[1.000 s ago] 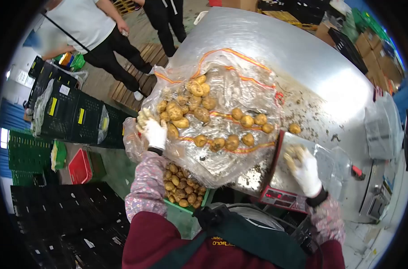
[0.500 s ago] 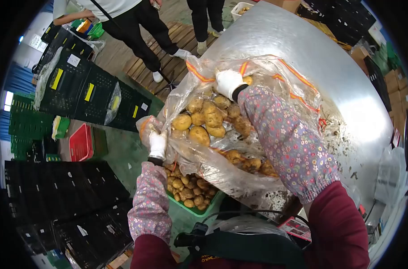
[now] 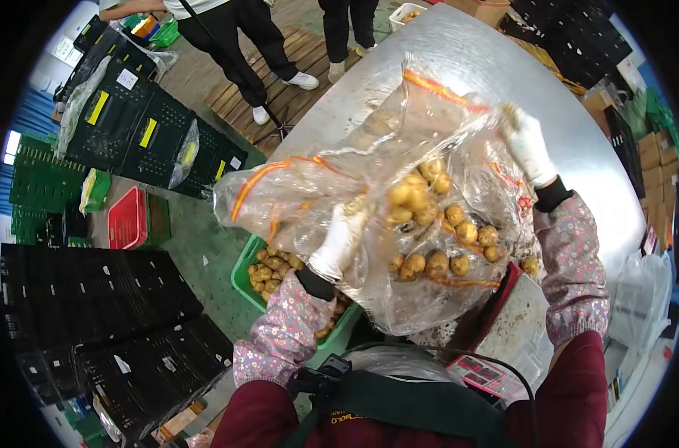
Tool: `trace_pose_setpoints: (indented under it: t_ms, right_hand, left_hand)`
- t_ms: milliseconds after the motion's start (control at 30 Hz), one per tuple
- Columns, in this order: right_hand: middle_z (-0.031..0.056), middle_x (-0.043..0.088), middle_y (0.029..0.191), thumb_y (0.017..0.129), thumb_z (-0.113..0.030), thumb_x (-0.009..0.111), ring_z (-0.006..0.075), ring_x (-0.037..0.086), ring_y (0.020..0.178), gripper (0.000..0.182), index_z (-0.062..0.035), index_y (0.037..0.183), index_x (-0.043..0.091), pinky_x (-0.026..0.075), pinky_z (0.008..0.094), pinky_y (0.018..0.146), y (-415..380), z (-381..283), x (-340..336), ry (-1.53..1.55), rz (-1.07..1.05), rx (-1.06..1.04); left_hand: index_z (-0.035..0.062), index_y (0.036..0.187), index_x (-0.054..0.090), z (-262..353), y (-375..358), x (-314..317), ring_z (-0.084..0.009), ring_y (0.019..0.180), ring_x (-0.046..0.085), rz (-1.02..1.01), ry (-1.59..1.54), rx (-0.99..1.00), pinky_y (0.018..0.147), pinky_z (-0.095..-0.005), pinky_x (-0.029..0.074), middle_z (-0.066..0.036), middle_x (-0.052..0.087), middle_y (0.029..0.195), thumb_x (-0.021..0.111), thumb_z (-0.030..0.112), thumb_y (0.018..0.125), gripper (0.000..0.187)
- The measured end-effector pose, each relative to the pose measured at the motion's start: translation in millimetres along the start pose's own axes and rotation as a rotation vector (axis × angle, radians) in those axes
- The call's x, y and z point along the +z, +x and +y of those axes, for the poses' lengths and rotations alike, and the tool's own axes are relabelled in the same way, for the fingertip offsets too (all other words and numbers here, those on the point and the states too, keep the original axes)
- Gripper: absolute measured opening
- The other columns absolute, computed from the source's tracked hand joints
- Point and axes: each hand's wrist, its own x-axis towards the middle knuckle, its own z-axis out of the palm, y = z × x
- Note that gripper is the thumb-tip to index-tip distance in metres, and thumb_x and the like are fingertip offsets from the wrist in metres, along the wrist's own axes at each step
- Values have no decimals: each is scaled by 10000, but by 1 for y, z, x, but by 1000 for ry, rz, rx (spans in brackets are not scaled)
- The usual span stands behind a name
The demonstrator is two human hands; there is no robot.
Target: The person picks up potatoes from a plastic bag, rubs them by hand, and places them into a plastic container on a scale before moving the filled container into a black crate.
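Left hand and right hand each grip the plastic, draped over the metal table with potatoes among its folds. Dark crates crowd the green floor; two people stand beyond.

Counter: plastic bag spread over near-left part, overhanging left edge. Potatoes among bag's folds, mostly right half. Scale at near edge, right of bag; single potato just beyond scale. Floor, below left edge: crate with more potatoes in it, partly beneath bag. Left of crate: basket; behind basket, row of bins. Pallet beyond left edge, person standing on it. Tub just off far-left corner.
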Motion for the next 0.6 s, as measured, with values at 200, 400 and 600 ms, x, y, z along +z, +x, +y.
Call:
trace_pose_setpoints:
  t_ms: [200,400,600]
  right_hand:
    - [88,655,838,883,-202,547,157,575,720,306,3,1075,668,490,305,675,72,-24,10,101,108,-488]
    - [124,712,937,844,-228,631,242,661,868,318,-37,1091,692,523,343,797,108,-58,141,44,-369,-299]
    - [126,706,1094,817,-412,709,299,658,985,458,-92,1143,694,502,368,893,94,-60,191,-61,-499,-173]
  left_hand:
    - [3,989,703,46,-27,46,-106,820,633,-202,221,15,700,-264,509,-27,703,917,611,161,961,185]
    - [-30,1139,650,37,-41,-45,-140,899,641,440,188,224,786,-279,518,-83,689,1035,554,296,1003,366]
    - [-17,890,699,-48,-44,-171,-122,681,548,675,354,111,617,-297,454,-38,655,785,658,312,944,336]
